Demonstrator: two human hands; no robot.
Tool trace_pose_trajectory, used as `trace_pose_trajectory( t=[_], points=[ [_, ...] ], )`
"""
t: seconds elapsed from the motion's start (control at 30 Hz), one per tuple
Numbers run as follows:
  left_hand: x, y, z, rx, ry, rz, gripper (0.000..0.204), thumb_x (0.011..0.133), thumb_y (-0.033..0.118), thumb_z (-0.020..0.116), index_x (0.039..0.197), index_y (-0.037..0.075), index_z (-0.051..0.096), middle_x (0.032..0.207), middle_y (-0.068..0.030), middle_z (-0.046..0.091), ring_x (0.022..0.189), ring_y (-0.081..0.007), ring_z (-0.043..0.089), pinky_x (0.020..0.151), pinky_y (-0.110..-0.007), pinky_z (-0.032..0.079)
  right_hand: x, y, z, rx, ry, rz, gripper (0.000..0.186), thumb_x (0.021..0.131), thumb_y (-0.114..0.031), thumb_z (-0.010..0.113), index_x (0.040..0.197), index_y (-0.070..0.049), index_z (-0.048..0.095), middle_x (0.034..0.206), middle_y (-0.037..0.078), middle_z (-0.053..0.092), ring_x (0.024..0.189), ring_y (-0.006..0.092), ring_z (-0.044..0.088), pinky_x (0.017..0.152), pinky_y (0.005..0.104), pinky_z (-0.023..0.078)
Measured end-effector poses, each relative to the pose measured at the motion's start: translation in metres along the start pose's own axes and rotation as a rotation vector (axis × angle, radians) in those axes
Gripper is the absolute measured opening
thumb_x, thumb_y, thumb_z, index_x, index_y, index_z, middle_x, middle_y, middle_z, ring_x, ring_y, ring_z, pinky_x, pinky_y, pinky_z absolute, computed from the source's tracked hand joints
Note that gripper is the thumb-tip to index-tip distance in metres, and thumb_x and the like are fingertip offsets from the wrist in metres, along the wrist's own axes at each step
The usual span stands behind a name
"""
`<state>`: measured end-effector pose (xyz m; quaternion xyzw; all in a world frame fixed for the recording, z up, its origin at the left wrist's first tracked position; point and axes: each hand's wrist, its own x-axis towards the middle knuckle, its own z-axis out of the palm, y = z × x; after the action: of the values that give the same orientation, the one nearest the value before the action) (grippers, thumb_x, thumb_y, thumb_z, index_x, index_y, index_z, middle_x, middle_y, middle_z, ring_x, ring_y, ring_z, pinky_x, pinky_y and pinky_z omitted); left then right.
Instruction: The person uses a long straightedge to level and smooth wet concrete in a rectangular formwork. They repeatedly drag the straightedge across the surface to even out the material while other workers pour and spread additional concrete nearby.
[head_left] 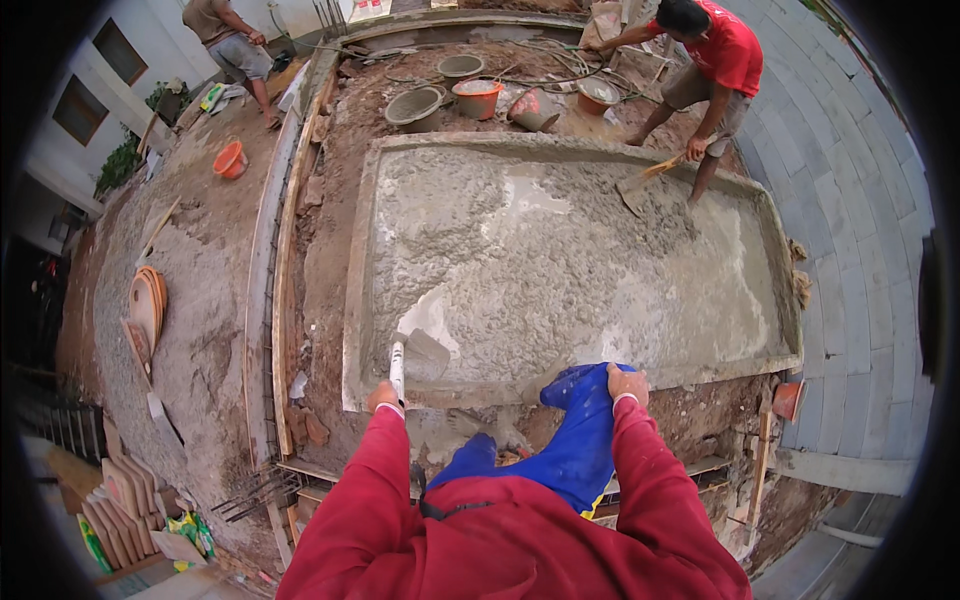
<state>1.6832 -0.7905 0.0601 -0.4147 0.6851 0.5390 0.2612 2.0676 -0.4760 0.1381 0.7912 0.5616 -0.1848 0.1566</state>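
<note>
My left hand (384, 396) is closed round the pale handle (398, 370) of a hoe, at the near left edge of a wide mixing trough. The hoe's grey-coated blade (428, 355) rests in the wet concrete (520, 270). On the knee of my raised right leg sits my right hand (627, 383), its fingers curled against the blue trouser leg (585, 400). Lumpy grey concrete with watery patches fills the trough (358, 280). At the far right a co-worker in a red shirt (728, 50) holds another hoe (633, 192) in the mix.
Several buckets (478, 98) stand beyond the trough, among hoses. A timber-edged form (285, 260) with rebar runs along the left. Farther left are an orange bucket (230, 160), stacked orange basins (148, 305) and another person (235, 45). Grey roofing (850, 250) lies right.
</note>
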Motion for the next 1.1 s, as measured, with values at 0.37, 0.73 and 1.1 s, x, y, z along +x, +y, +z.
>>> trace_pose_trajectory(
  t=[0.37,0.73,1.1],
  points=[
    [-0.012,0.006,0.005,0.032,0.041,0.02,0.047,0.084,0.017,0.063,0.122,-0.01,0.056,0.124,-0.0268,0.059,0.099,-0.0432,0.066,0.072,-0.056,0.058,0.003,-0.001,-0.001,-0.026,-0.028,-0.013,0.091,0.082,-0.059,0.062,0.143,0.005,0.043,0.144,0.023,0.049,0.132,0.0417,0.048,0.107,0.0513,0.043],
    [-0.003,0.003,0.003,0.024,0.047,0.032,0.046,0.083,0.017,0.062,0.12,-0.011,0.058,0.121,-0.0262,0.061,0.097,-0.0425,0.066,0.069,-0.057,0.057,-0.015,-0.011,-0.018,-0.081,-0.019,-0.13,0.076,0.093,-0.059,0.043,0.128,0.007,0.061,0.146,0.028,0.045,0.137,0.0397,0.043,0.116,0.0437,0.031],
    [0.0,0.006,0.015,0.053,0.004,0.033,0.044,0.084,0.019,0.063,0.119,-0.009,0.059,0.118,-0.0254,0.063,0.092,-0.0404,0.067,0.065,-0.054,0.056,0.0,-0.004,-0.009,-0.103,-0.02,-0.089,0.084,0.084,-0.058,0.059,0.137,0.008,0.051,0.146,0.02,0.049,0.129,0.0412,0.051,0.108,0.0449,0.043]
  ],
)
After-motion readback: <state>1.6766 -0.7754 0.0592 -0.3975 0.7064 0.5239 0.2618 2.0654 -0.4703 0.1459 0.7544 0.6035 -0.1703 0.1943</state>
